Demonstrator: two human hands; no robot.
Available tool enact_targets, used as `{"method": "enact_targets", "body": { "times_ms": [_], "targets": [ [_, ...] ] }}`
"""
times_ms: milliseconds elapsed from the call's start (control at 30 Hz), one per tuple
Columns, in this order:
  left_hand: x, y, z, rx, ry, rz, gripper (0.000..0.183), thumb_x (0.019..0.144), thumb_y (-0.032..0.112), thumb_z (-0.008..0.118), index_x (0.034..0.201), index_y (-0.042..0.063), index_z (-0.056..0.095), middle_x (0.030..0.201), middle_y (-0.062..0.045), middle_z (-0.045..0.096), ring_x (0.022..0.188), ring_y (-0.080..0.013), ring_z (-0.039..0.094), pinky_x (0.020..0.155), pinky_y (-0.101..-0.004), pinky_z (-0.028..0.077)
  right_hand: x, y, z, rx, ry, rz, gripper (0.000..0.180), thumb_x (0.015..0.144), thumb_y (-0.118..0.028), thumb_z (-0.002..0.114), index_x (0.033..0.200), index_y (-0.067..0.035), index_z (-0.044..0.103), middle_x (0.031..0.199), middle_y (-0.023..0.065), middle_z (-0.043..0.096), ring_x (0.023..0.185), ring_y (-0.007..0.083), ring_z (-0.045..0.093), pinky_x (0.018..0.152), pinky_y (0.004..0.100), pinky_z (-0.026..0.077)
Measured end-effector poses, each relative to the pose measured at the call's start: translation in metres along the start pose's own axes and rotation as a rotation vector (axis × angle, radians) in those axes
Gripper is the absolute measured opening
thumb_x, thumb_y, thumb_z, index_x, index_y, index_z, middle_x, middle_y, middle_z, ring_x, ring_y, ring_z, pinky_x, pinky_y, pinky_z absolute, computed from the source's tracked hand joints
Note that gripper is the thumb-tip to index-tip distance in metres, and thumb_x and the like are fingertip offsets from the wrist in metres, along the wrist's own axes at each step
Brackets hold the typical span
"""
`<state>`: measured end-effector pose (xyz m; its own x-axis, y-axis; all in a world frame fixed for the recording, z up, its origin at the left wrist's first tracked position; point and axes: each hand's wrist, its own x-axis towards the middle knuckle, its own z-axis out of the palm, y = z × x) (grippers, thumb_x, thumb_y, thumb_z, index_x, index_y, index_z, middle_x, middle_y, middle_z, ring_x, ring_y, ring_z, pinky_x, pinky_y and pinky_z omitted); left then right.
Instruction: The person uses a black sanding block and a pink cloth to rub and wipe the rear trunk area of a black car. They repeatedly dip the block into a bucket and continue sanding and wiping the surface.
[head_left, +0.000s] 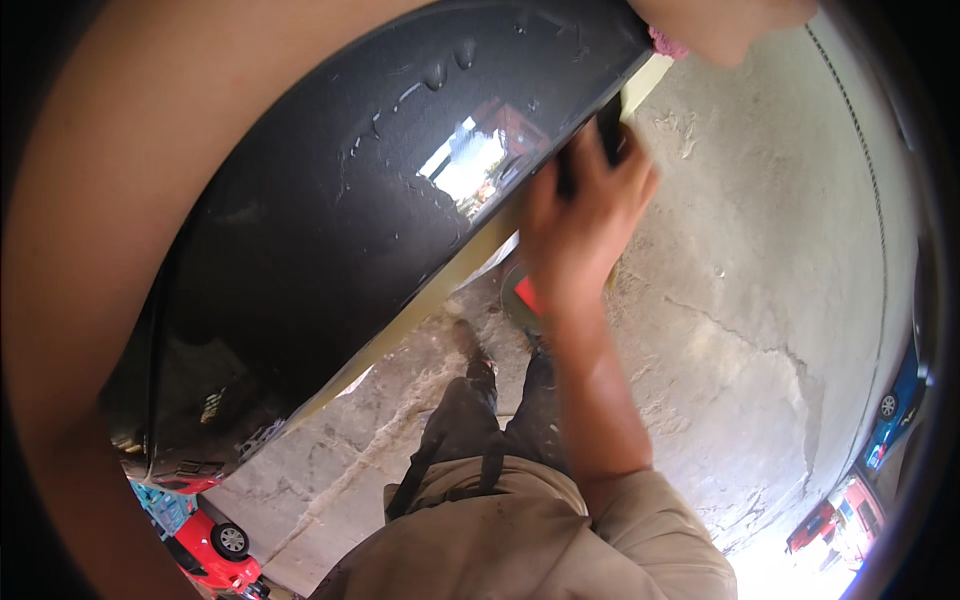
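A glossy black car body panel (322, 187) with streaks and drops of liquid on it crosses the upper left. Yellowish masking material (420, 304) runs along its lower edge. My right hand (592, 202), blurred, is at that edge, its fingers spread over a dark block (613, 131) that shows only in part. At the top right, my left hand (735, 26) is cut off by the frame. A pink cloth or sponge (667, 43) shows under it at the panel's far corner. My left arm arcs close to the camera along the left and top.
Below is a cracked concrete floor (735, 322). A round dark object with a red piece (526, 294) lies near my feet, partly behind my right wrist. A red car (206, 551) stands at the lower left, a blue car (892, 409) at the far right, and red vehicles beyond.
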<state>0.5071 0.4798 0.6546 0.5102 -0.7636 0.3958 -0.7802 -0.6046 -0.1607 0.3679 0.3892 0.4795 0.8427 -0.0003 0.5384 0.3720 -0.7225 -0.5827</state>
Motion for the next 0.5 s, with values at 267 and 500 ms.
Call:
{"method": "enact_targets", "body": {
  "times_ms": [267,500],
  "targets": [
    [0.007,-0.007,0.006,-0.007,0.031,0.013,0.016,0.066,0.011,0.069,0.076,0.001,0.077,0.076,-0.024,0.071,0.078,-0.0421,0.072,0.072,-0.0522,0.054,-0.016,0.010,-0.002,0.016,-0.053,0.010,0.044,0.087,-0.016,0.078,0.131,-0.010,0.078,0.137,0.0285,0.058,0.122,0.0466,0.057,0.108,0.0537,0.048],
    [0.006,-0.008,0.010,-0.017,0.042,0.027,0.015,0.068,0.010,0.069,0.077,0.001,0.077,0.076,-0.024,0.071,0.078,-0.0422,0.072,0.072,-0.0525,0.054,0.029,0.034,0.010,-0.017,0.053,0.010,0.049,0.093,-0.025,0.079,0.141,-0.015,0.073,0.128,0.0304,0.062,0.120,0.0460,0.058,0.106,0.0543,0.049]
  ]
}}
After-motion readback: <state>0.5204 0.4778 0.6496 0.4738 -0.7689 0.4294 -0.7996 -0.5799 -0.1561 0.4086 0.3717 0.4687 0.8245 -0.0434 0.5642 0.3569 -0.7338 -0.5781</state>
